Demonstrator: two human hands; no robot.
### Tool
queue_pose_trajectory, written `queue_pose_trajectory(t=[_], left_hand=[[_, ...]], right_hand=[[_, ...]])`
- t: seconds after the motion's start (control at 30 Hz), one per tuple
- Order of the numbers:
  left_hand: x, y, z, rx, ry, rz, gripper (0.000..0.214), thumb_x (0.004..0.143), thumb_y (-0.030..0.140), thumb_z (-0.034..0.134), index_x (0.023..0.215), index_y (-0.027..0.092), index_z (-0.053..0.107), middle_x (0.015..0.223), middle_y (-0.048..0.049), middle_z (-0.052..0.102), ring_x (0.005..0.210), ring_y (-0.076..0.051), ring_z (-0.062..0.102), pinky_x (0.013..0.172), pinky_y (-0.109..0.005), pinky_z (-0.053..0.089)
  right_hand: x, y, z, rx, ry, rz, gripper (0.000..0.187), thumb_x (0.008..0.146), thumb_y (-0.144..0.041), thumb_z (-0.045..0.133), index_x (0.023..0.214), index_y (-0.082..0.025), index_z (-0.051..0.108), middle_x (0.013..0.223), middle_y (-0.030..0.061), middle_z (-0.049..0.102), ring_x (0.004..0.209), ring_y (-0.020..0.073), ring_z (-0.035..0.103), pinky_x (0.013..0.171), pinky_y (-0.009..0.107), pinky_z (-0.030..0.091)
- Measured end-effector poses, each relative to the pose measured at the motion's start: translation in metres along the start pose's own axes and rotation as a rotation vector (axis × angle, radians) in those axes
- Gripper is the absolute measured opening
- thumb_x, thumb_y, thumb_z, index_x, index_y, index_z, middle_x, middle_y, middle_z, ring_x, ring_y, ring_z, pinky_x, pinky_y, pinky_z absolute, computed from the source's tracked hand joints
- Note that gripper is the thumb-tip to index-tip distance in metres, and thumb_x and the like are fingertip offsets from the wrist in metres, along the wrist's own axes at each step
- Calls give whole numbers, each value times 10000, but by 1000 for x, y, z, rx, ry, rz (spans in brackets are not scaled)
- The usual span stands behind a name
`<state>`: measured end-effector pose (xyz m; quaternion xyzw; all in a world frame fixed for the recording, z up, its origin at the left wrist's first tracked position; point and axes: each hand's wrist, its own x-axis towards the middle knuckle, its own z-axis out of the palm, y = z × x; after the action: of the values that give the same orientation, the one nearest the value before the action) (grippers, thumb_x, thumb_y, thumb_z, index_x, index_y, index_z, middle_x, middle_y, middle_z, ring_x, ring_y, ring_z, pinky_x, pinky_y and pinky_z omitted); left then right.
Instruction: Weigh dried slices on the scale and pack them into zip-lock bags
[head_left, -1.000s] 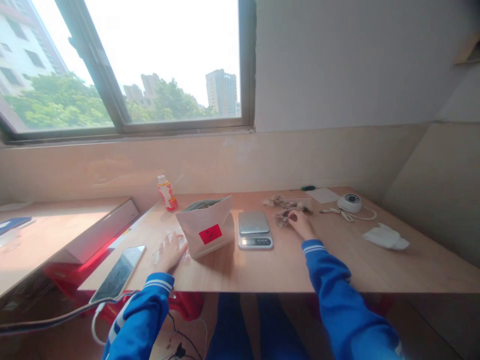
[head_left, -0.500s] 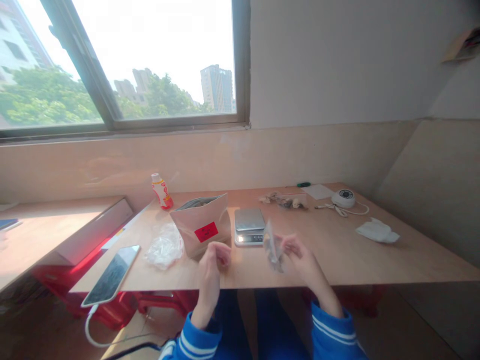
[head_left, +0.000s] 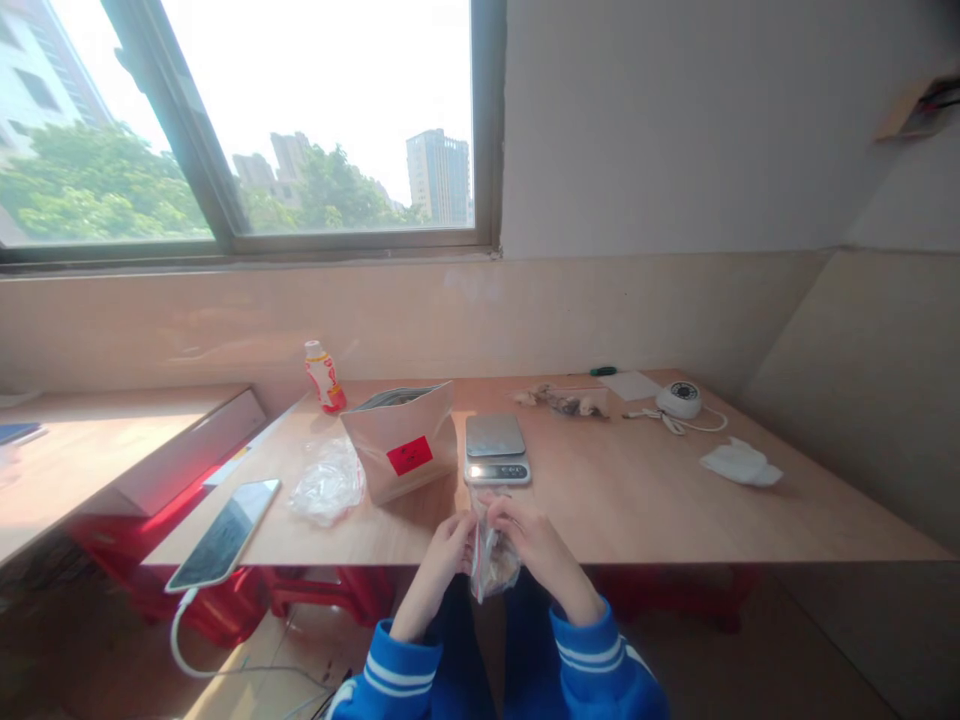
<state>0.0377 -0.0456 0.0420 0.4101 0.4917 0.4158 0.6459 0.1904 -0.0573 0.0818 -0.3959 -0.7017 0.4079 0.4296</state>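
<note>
Between my two hands hangs a small clear zip bag (head_left: pixel 495 572) with brownish pieces inside, just past the table's front edge. My left hand (head_left: pixel 452 542) pinches the bag's red-striped edge. The fingers of my right hand (head_left: pixel 523 530) are closed on its upper part. Right behind the bag sits a digital kitchen scale (head_left: pixel 496 448) with a bare metal plate and a lit display. A kraft paper pouch (head_left: pixel 401 455) with a red label stands open at the top, left of the scale.
Crumpled clear plastic bags (head_left: pixel 328 485) and a phone (head_left: pixel 225 537) on a charging cable lie at left. A drink bottle (head_left: pixel 325 378) stands behind. Toward the back lies another filled clear bag (head_left: pixel 562 400); a white dome camera (head_left: pixel 679 400) and a tissue (head_left: pixel 741 463) are at right.
My right hand has brought the small zip bag leftward and closer to me, in front of the scale. My left hand has moved right and taken hold of the bag's edge.
</note>
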Motion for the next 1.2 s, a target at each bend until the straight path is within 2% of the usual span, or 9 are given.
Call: queue_pose_trajectory(t=[0.13,0.27,0.37,0.53,0.67,0.9,0.97,1.07,1.2], left_hand=[[-1,3,6,60,-20,112,454,623,593,644,680,165,503,521,53,462,450,-85,443,451,-204,345],[-13,5,14,144,4,293,360,718,522,604,722,171,528,554,35,503,494,-103,458,487,-216,344],[-21,6,16,221,36,342,324,766,483,567,679,172,539,535,30,501,527,-117,468,546,-229,361],[-22,10,13,120,-50,268,353,703,501,625,649,165,533,574,35,492,546,-104,447,534,-217,349],[-21,13,13,-107,4,223,389,673,514,653,632,154,514,553,49,471,510,-79,410,505,-199,331],[-28,18,25,-419,-32,222,338,727,451,640,879,148,638,744,-35,643,675,-143,572,668,-258,443],[-28,17,29,-439,-11,274,324,726,451,645,854,154,634,779,-41,655,695,-140,583,692,-260,450],[-28,16,34,-450,33,290,316,710,433,664,861,157,631,849,-55,666,783,-154,606,744,-267,455],[-27,15,35,-505,167,260,333,649,403,698,841,139,629,773,-36,648,714,-153,601,680,-261,467]], right_hand=[[-2,-4,-4,42,17,22,182,865,-237,458,764,-217,609,1142,51,644,1206,216,499,998,384,388],[-4,-7,-7,67,31,36,188,863,-261,473,750,-224,618,1142,41,650,1228,228,479,1020,418,370],[-5,-7,-7,71,34,24,190,857,-289,486,757,-227,635,1139,39,654,1213,233,494,1009,420,388],[-6,-5,-10,85,50,-7,200,857,-326,505,739,-226,633,1114,38,667,1173,234,532,1006,425,395],[-6,0,-13,60,115,-11,189,869,-333,497,771,-225,617,1139,44,657,1184,228,523,1011,426,388],[-4,5,-14,-46,132,-41,204,882,-328,471,908,-223,644,1222,56,598,1190,211,510,1022,389,378],[-3,1,-13,-77,181,-66,246,894,-340,448,1000,-225,639,1254,60,562,1215,203,477,1043,376,351],[-2,-12,-7,-66,226,-75,290,917,-353,398,1075,-226,605,1186,65,584,1151,190,515,989,343,403],[-3,-27,4,-57,136,-17,269,909,-355,417,1036,-221,613,1055,58,636,1005,189,587,888,324,464]])
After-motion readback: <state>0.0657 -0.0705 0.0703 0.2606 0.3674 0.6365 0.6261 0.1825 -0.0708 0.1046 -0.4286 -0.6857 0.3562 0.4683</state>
